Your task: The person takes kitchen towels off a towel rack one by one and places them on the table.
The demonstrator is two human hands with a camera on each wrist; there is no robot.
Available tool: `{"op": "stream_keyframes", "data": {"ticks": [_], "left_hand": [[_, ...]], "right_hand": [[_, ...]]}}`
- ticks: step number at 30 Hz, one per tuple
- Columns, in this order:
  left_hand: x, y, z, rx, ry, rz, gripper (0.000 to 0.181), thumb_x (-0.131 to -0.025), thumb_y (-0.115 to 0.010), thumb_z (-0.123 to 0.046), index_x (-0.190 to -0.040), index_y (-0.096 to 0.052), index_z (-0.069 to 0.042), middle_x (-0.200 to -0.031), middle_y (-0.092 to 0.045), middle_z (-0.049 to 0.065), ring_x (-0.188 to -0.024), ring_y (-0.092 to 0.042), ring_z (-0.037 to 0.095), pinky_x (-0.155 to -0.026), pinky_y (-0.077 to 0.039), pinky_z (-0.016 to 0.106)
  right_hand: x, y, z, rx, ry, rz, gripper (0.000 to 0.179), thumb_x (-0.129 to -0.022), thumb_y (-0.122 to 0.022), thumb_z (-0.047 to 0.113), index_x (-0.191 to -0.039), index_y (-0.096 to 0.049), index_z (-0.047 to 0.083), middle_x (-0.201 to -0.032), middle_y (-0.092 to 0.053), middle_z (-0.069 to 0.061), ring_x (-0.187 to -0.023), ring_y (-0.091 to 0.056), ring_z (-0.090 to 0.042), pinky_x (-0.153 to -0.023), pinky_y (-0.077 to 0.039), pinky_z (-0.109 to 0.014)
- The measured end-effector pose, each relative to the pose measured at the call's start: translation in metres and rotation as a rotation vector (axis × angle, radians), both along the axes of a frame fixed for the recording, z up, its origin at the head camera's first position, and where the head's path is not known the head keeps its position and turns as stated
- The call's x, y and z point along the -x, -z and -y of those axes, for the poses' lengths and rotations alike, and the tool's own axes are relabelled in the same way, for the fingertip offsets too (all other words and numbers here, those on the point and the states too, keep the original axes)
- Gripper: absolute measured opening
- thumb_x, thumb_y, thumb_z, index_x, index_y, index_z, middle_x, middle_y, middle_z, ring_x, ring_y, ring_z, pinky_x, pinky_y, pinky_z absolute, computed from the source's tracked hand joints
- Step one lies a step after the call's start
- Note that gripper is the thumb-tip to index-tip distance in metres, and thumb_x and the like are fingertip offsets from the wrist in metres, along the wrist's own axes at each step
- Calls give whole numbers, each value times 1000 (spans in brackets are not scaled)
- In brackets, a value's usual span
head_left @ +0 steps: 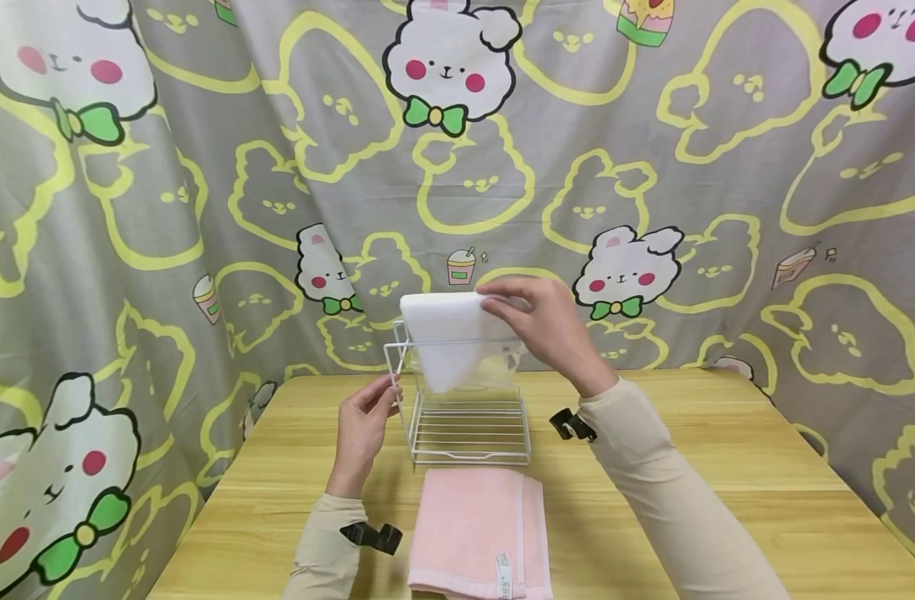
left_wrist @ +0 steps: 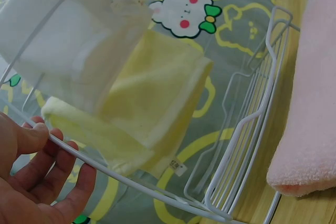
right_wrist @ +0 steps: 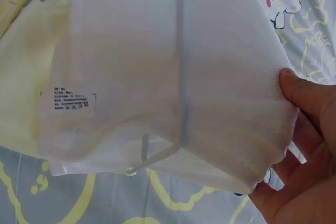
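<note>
A white wire rack [head_left: 468, 458] stands on the table. My left hand [head_left: 364, 425] holds its left side wire, thumb and fingertips at the rod [left_wrist: 113, 176] in the left wrist view. Up at the top of the rack, my right hand [head_left: 543, 321] pinches the edge of a folded white towel [head_left: 442, 329]. That towel hangs behind a rack wire [right_wrist: 182, 66] in the right wrist view, and a printed label [right_wrist: 73, 99] shows on it. Beside and partly behind it hangs a yellow towel [left_wrist: 157, 77], half hidden by the white one in the head view.
A folded pink towel [head_left: 465, 525] with a label lies on the wooden table [head_left: 652, 500] in front of the rack. Behind the table hangs a grey curtain [head_left: 487, 192] with cartoon prints. Black straps [head_left: 371, 537] sit on both wrists.
</note>
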State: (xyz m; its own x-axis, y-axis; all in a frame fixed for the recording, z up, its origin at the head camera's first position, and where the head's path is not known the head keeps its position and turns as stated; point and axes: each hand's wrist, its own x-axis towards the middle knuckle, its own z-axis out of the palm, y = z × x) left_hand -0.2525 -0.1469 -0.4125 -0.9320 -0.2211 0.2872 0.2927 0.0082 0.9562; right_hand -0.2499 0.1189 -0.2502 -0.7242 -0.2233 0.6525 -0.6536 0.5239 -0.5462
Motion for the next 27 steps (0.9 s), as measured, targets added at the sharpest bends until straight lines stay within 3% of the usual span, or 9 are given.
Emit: {"op": "stream_keyframes", "data": {"ticks": [17, 27], "left_hand": [[0, 0, 0, 4, 9, 8, 28, -99, -65, -1, -125, -68, 9, -106, -75, 7, -90, -70, 6, -79, -62, 20], [-1, 0, 0, 19, 5, -6, 29, -99, -65, -2, -125, -67, 11, -100, -75, 3, -88, -68, 5, -78, -62, 20]], "right_hand": [[-20, 4, -10, 44, -1, -5, 21, -92, -78, 19, -112, -80, 12, -111, -78, -5, -101, -75, -18, -84, -64, -35], [-32, -5, -16, 89, 1, -40, 22, -91, -79, 18, -112, -80, 13, -108, -78, -2, -100, -74, -15, -83, -63, -30]]}}
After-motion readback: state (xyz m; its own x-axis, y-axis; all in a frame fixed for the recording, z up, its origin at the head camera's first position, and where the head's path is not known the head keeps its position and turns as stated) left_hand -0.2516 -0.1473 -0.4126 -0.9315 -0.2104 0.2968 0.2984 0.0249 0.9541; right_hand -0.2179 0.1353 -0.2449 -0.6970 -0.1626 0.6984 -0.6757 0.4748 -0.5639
